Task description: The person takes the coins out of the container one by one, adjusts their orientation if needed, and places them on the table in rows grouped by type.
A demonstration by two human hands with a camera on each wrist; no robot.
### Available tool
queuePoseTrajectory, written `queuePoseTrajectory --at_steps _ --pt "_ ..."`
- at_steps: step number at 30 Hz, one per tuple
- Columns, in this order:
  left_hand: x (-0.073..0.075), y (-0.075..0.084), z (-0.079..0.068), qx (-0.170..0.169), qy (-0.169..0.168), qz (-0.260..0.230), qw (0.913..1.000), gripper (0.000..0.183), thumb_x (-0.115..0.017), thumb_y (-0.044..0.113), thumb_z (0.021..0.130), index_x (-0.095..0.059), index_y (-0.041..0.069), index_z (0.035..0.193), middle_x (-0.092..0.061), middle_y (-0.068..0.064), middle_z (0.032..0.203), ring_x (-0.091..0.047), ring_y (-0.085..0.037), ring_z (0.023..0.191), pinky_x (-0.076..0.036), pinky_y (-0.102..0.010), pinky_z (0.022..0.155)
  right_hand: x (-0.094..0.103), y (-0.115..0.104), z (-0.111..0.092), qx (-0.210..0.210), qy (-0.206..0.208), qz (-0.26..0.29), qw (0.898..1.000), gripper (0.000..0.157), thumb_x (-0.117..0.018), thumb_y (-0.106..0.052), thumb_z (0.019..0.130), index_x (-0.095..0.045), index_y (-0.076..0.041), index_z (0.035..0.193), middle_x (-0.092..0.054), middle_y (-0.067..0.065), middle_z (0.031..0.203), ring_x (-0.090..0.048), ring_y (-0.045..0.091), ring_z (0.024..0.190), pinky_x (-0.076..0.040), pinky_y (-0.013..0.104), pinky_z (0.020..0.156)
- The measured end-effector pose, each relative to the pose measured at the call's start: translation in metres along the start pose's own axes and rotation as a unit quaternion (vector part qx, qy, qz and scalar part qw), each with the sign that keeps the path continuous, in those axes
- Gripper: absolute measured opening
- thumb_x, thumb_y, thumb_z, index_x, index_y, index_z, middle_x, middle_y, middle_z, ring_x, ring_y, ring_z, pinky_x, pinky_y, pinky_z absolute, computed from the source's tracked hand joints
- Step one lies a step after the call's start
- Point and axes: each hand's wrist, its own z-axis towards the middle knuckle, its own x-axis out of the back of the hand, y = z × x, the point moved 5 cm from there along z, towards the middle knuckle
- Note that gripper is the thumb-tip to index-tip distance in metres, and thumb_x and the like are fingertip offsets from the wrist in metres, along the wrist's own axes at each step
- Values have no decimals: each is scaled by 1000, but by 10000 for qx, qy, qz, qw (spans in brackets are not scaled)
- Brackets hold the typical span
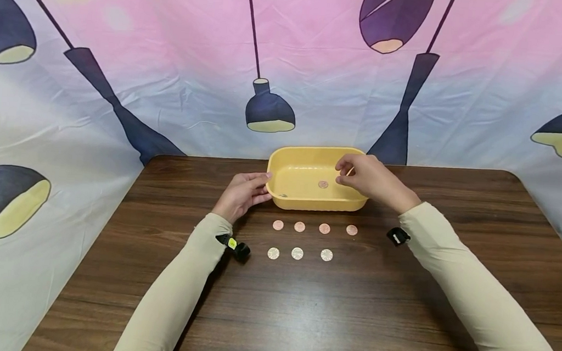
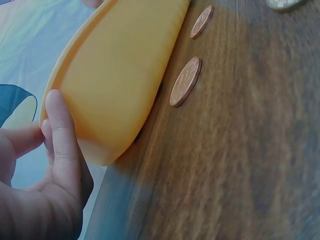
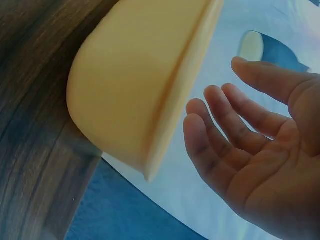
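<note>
A yellow plastic tray (image 1: 320,205) stands near the far edge of the table. My left hand (image 1: 243,194) pinches its left rim, thumb on top and fingers against the outer wall, as the left wrist view also shows. Over the tray's right end hovers my right hand (image 1: 371,180), fingers loosely bent and apart; the right wrist view shows nothing between them. Inside the tray lie a copper coin (image 1: 323,184) and, by the front left corner, a silver-coloured coin (image 1: 283,195), partly hidden by the rim.
In front of the tray, several copper coins (image 1: 299,227) form a row on the dark wooden table (image 1: 156,254). A second row nearer me has three silver-coloured coins (image 1: 297,253). A printed cloth (image 1: 207,103) hangs behind the table.
</note>
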Motion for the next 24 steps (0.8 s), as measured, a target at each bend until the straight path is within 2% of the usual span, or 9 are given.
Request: queuePoseTrajectory --at_steps 8,12,20,24 --pt "1 0 0 -24 19 35 10000 44 -65 16 107 -55 -11 140 -63 -8 92 -64 -10 73 -62 -21 71 -20 6 29 86 -34 -148 9998 32 -74 -4 96 -67 10 124 -73 25 114 -68 38 110 -53 49 97" --pt "1 0 0 -19 13 19 10000 45 -65 17 107 -55 -11 141 -62 -8 92 -64 -10 75 -62 -21 72 -31 9 36 14 -72 -243 9997 35 -79 -11 95 -69 10 121 -73 26 115 -68 39 112 -52 50 102" --pt "1 -2 1 12 26 5 10000 42 -66 17 107 -57 -10 138 -63 -6 89 -64 -10 74 -62 -21 71 -49 15 45 -334 -249 -293 9987 31 -75 -16 99 -70 6 121 -72 22 118 -67 36 113 -54 48 101" --pt "2 -1 1 -22 15 5 10000 41 -66 16 107 -58 -10 137 -62 -6 89 -64 -10 74 -62 -21 71 -51 14 48 -285 -233 -386 9986 24 -75 -15 100 -73 4 113 -73 19 112 -67 31 102 -55 46 94"
